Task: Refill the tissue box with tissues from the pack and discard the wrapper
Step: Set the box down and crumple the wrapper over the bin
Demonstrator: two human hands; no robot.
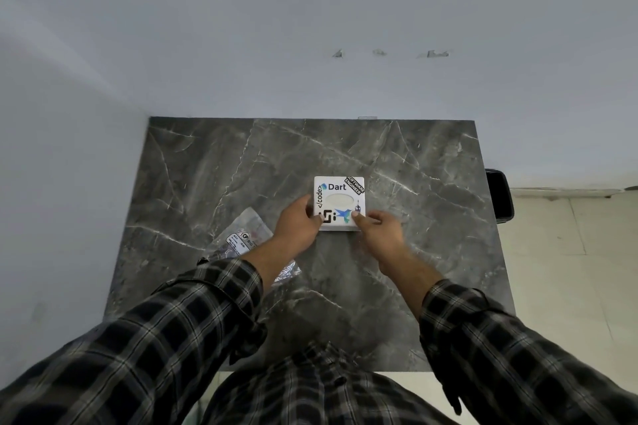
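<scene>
A white square tissue box with stickers on its lid stands on the dark marble table, near the middle. Pale tissue shows in its oval opening. My left hand grips the box's near left corner. My right hand pinches the near right corner. A crumpled clear plastic wrapper with a printed label lies flat on the table to the left of the box, partly hidden under my left forearm.
The table stands against a white wall at the back and on the left. A black bin sits on the tiled floor beside the table's right edge. Bare marble surrounds the box.
</scene>
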